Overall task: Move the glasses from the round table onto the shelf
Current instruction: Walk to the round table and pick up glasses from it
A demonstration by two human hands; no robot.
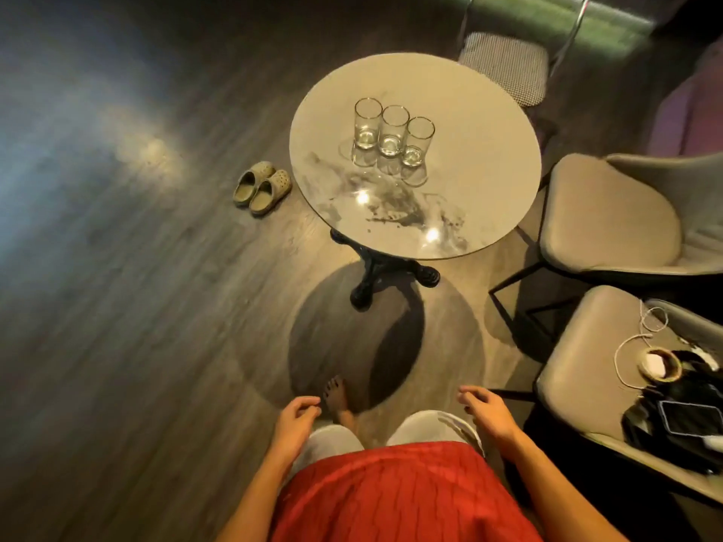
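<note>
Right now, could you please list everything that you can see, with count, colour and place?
glasses: three, clear, in a row on the round table
round table: one, pale marbled top, black base, centre
clogs: one pair, beige, floor left of the table
padded chairs: two, beige, right side
checked chair: one, behind the table
phone: one, dark, on the nearer chair
cable: one, white, same chair
left hand: empty, low
right hand: empty, low
</note>
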